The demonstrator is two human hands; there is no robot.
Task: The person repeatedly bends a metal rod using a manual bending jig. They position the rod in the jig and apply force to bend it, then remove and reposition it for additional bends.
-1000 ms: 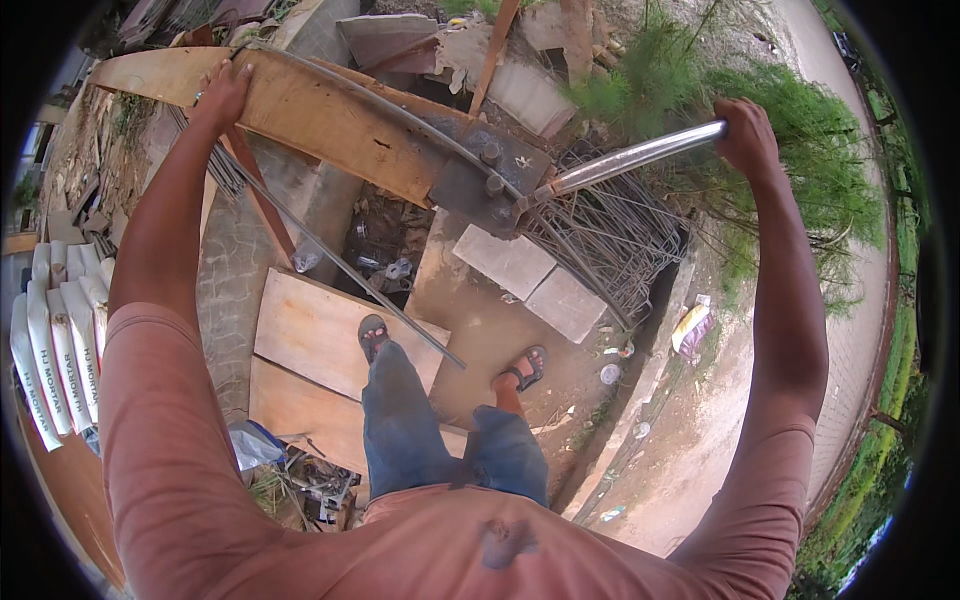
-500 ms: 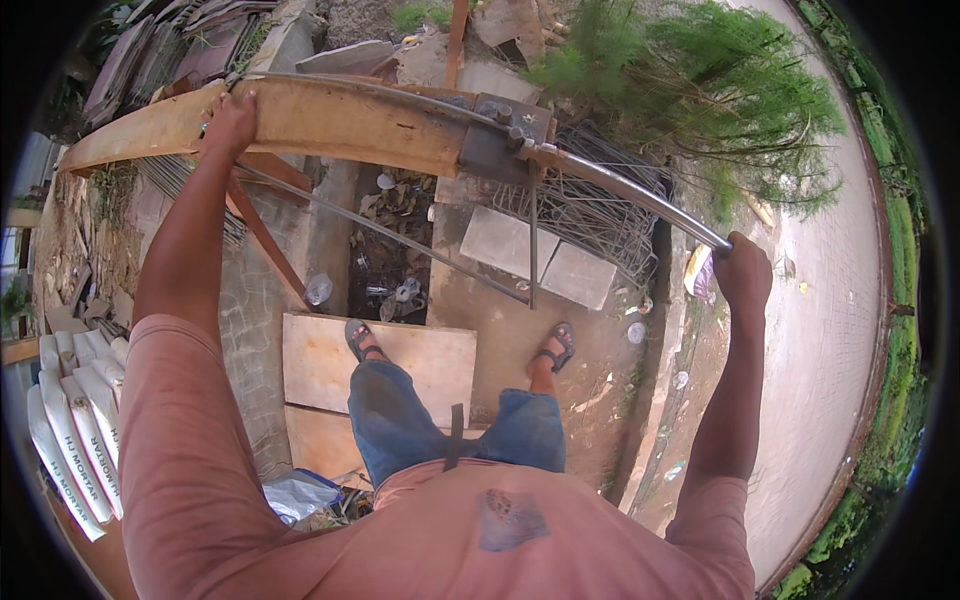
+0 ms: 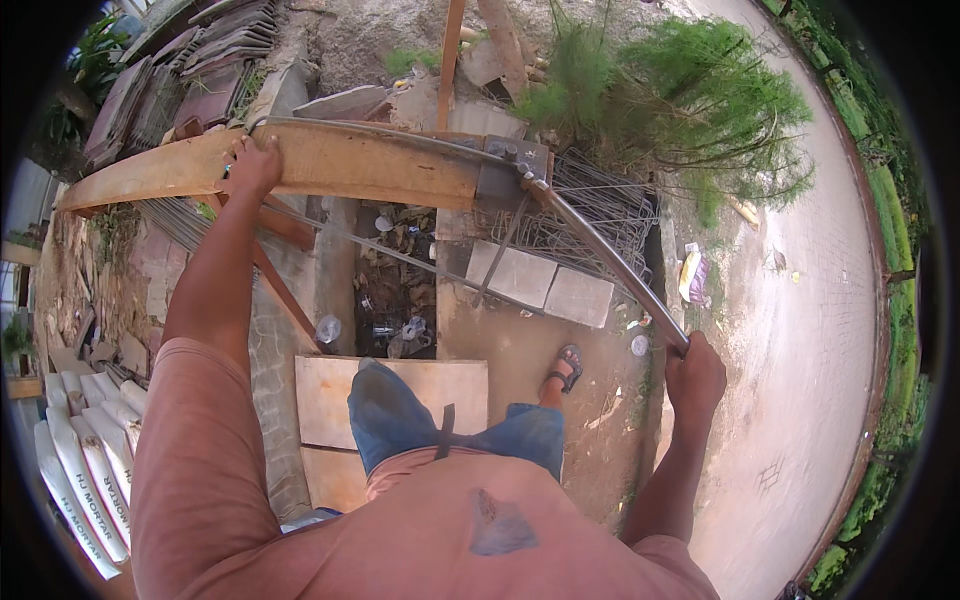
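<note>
the right hand is clenched around the end of the long steel lever, low beside the right hip. a second ago that hand was high, level with the rusty beam, and the lever ran almost flat; half a second ago it was partway down. now the lever slopes steeply down from the grey bender head at the beam's end, so the pull stroke looks close to its bottom.

the left hand grips the beam's top edge with the thin rod that runs along it, and it has kept about the same place through the swing. the rod lies on top of the beam and passes into the head; whether it has bent there is too small to tell.

below lie a plank, paving slabs and a pile of wire mesh by a bush.
</note>
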